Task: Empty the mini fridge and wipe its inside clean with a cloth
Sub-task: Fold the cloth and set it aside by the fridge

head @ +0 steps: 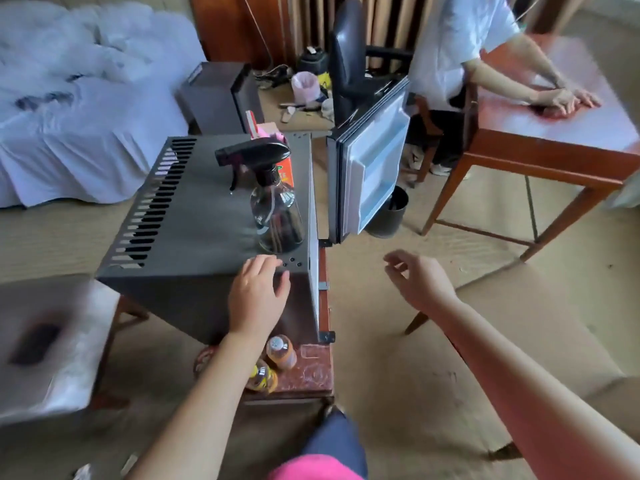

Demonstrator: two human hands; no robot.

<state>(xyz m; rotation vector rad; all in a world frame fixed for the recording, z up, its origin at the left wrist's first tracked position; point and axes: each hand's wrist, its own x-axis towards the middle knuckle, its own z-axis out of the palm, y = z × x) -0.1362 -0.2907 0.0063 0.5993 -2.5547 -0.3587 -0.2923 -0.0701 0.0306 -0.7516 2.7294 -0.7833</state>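
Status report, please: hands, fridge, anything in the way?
Left hand resting on top of fridge, right hand empty in air. Door open. Spray bottle stands on fridge; inside not visible.

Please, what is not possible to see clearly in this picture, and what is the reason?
1. Inside of the mini fridge: head view, hidden by its own top and side; empty or not, cannot tell.
2. Dark object at far left: head view, blurred.
3. Pink thing at the bottom: head view, cut off by the edge; cloth or clothing, unclear.
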